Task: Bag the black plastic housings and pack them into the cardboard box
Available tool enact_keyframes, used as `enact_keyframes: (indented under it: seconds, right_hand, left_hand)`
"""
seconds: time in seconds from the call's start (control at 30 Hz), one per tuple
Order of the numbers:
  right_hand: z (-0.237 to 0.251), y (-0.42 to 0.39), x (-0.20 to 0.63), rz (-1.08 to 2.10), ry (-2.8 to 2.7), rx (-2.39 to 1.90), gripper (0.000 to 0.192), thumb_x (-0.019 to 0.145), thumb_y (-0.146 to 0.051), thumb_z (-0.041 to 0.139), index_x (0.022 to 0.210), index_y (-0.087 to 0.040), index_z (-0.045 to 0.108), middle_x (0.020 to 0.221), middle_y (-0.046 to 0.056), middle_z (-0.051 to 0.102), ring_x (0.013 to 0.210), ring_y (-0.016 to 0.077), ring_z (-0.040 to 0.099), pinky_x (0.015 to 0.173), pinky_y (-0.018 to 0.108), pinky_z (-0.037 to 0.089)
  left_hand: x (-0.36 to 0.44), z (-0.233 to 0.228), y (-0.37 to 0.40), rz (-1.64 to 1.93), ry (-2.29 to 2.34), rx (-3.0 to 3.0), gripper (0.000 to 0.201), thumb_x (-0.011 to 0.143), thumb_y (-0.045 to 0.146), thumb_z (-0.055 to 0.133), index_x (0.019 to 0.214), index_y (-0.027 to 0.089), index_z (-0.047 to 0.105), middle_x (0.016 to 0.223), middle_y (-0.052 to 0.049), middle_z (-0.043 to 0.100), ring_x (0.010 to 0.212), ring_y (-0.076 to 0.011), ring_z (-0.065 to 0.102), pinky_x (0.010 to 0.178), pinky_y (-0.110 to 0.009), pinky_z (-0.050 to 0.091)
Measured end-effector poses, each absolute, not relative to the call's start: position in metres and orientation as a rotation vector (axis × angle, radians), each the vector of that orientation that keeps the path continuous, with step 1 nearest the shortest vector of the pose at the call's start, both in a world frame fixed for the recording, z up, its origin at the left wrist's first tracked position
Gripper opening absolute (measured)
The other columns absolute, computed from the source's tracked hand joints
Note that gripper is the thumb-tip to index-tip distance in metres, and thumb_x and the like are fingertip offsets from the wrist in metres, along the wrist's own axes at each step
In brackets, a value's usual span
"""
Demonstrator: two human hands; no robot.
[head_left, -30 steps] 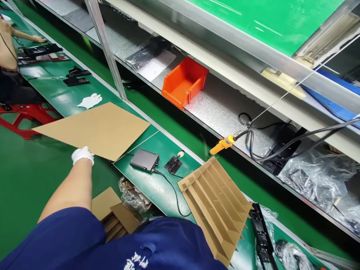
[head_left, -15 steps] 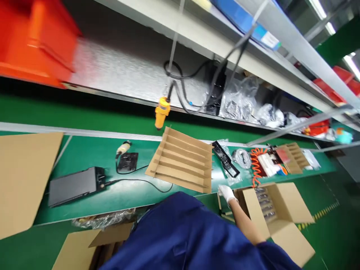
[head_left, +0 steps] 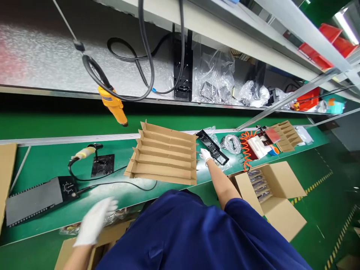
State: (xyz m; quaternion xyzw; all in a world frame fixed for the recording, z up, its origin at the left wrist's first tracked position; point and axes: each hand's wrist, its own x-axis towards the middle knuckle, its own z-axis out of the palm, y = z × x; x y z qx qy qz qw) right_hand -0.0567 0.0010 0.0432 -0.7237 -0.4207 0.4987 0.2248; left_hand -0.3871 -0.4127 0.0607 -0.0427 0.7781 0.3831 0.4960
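My left hand [head_left: 95, 219], in a white glove, hovers over the table's front edge with fingers stretched out and nothing in them; it is slightly blurred. In a white glove too, my right hand [head_left: 206, 154] reaches forward between a cardboard divider grid [head_left: 165, 152] and a long black frame-like part [head_left: 213, 147]. Its fingers extend towards the grid's right edge; whether they touch it I cannot tell. The grid lies on the green table with several parallel slots. The black part rests partly on clear plastic wrap.
On the left are a grey-black power unit [head_left: 36, 202], a cabled electric screwdriver [head_left: 84, 153] and a black plate [head_left: 103, 165]. A yellow pendant control [head_left: 114, 105] hangs above. An open carton [head_left: 281, 180] stands right, past a cable coil [head_left: 231, 144] and orange hose [head_left: 246, 148].
My right hand has moved forward from the table's front edge to between the grid and the black part. My left hand has come into view. The view has shifted right.
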Motion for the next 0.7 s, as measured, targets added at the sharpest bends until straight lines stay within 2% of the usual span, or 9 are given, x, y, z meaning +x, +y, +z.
enact_keyframes:
  seconds: [0.03, 0.1, 0.17, 0.27, 0.37, 0.53, 0.7]
  right_hand:
    - [0.034, 0.011, -0.057, 1.397, -1.191, -1.999, 0.033, 0.100, -0.035, 0.063, 0.126, -0.015, 0.062, 0.121, 0.009, 0.066, 0.101, 0.0203, 0.067, 0.087, 0.040, 0.060]
    - [0.017, 0.033, -0.056, 1.427, -1.274, -1.992, 0.034, 0.101, -0.036, 0.062, 0.127, -0.015, 0.062, 0.122, 0.010, 0.066, 0.102, 0.0204, 0.067, 0.088, 0.040, 0.060]
    - [0.001, 0.056, -0.055, 1.457, -1.389, -1.965, 0.034, 0.101, -0.037, 0.062, 0.127, -0.015, 0.062, 0.123, 0.010, 0.066, 0.103, 0.0209, 0.067, 0.089, 0.041, 0.059]
    - [-0.022, 0.090, -0.059, 1.495, -1.610, -1.865, 0.036, 0.100, -0.038, 0.063, 0.127, -0.015, 0.063, 0.126, 0.010, 0.065, 0.109, 0.0229, 0.067, 0.094, 0.045, 0.057]
    - [-0.045, 0.118, -0.069, 1.524, -1.827, -1.726, 0.036, 0.099, -0.038, 0.065, 0.126, -0.016, 0.064, 0.130, 0.011, 0.065, 0.116, 0.0244, 0.065, 0.101, 0.048, 0.054]
    - [-0.066, 0.143, -0.079, 1.524, -2.100, -1.602, 0.028, 0.097, -0.034, 0.067, 0.118, -0.015, 0.067, 0.125, 0.009, 0.067, 0.115, 0.0235, 0.065, 0.100, 0.047, 0.054]
    - [-0.067, 0.133, -0.059, 1.472, -2.251, -1.614, 0.023, 0.097, -0.032, 0.068, 0.111, -0.014, 0.068, 0.118, 0.008, 0.069, 0.107, 0.0214, 0.067, 0.095, 0.042, 0.056]
  left_hand:
    - [-0.360, 0.056, -0.399, 1.001, 1.794, -0.144, 0.024, 0.100, 0.031, 0.055, 0.119, 0.019, 0.064, 0.124, -0.010, 0.069, 0.108, -0.0231, 0.069, 0.099, -0.047, 0.058]
    - [-0.306, 0.040, -0.363, 1.078, 1.654, -0.220, 0.012, 0.096, 0.019, 0.058, 0.103, 0.023, 0.066, 0.113, -0.008, 0.074, 0.104, -0.0217, 0.072, 0.100, -0.037, 0.058]
    - [-0.262, 0.020, -0.326, 1.147, 1.591, -0.336, 0.014, 0.094, 0.011, 0.059, 0.104, 0.020, 0.065, 0.111, -0.009, 0.074, 0.106, -0.0210, 0.072, 0.101, -0.038, 0.057]
    - [-0.223, -0.003, -0.285, 1.242, 1.593, -0.519, 0.022, 0.097, 0.021, 0.061, 0.119, 0.016, 0.063, 0.121, -0.010, 0.069, 0.111, -0.0225, 0.068, 0.100, -0.045, 0.057]
    - [-0.211, -0.015, -0.267, 1.337, 1.639, -0.663, 0.034, 0.098, 0.032, 0.062, 0.129, 0.017, 0.061, 0.131, -0.011, 0.064, 0.113, -0.0240, 0.065, 0.096, -0.046, 0.057]
    - [-0.207, -0.022, -0.253, 1.443, 1.699, -0.801, 0.038, 0.097, 0.035, 0.064, 0.130, 0.018, 0.060, 0.130, -0.011, 0.063, 0.109, -0.0238, 0.066, 0.091, -0.044, 0.059]
    - [-0.213, -0.021, -0.247, 1.534, 1.737, -0.832, 0.038, 0.096, 0.036, 0.064, 0.129, 0.016, 0.060, 0.128, -0.011, 0.064, 0.107, -0.0235, 0.066, 0.090, -0.045, 0.059]
